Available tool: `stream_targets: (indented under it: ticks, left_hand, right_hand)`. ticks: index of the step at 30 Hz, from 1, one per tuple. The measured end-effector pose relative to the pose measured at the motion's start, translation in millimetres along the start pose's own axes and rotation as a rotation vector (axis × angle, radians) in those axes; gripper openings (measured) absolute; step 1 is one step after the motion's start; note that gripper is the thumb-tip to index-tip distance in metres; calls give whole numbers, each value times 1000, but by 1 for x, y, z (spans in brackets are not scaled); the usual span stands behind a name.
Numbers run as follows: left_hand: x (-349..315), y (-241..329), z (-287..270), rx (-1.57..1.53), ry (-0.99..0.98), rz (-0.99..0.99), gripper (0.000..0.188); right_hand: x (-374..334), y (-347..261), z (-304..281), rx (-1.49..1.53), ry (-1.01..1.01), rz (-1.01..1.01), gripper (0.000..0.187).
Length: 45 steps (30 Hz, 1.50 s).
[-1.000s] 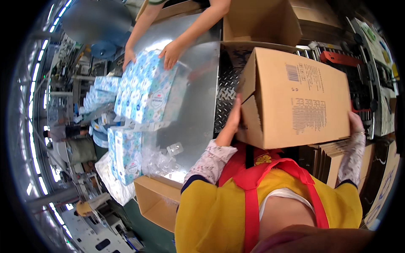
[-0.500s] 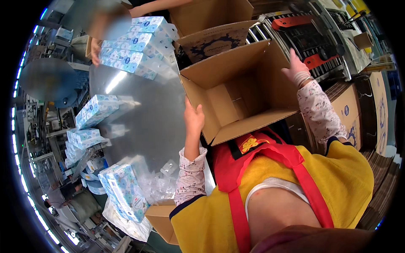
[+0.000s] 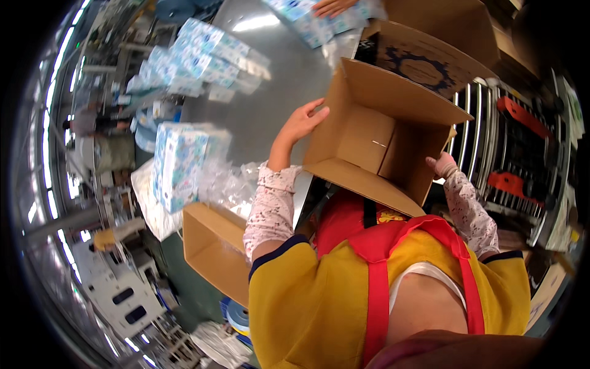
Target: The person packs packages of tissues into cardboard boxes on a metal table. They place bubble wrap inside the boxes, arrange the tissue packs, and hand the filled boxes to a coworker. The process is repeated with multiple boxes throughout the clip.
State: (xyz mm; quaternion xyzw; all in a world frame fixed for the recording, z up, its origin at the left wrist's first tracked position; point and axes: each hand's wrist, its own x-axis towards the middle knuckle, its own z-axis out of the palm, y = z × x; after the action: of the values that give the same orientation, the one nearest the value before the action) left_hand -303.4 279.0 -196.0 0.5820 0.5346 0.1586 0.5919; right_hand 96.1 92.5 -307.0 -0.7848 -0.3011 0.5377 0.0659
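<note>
Both hands flanked an open, unfilled carton (image 3: 331, 134): the left hand (image 3: 302, 124) lay loosely open against its left wall, while the right hand (image 3: 444, 165) was partly curled at its right side, its hold impossible to tell. The carton stood at the right edge of a metal counter (image 3: 261, 101), beside a roller conveyor (image 3: 481, 126). Clear plastic (image 3: 228, 189) and a blue-and-white pack (image 3: 175, 163) sat by the counter's near-left corner; similar packs (image 3: 209, 52) lined its left edge. Another person's hand (image 3: 333, 7) touched packs near the far-right corner.

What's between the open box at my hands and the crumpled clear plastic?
Your left forearm in its patterned sleeve, with metal table showing between it and the box, in the head view.
</note>
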Motion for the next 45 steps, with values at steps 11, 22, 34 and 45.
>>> stream_targets:
  ticks: [11,22,34,45]
  left_hand:
    - [-113,-227,-80,972,857,44,49]
    - [26,-147,-379,-251,1064,144,67]
    - [55,-139,-375,-882,476,33,66]
    - [1,-140,-245,-1212,239,153,67]
  right_hand:
    - [-101,-192,-24,-1020,-251,-51,47]
    - [5,-583,173,-98,-312,-851,50]
    - [131,-668,223,236,-484,-566,27]
    - [94,-510,174,563,-943,-370,77]
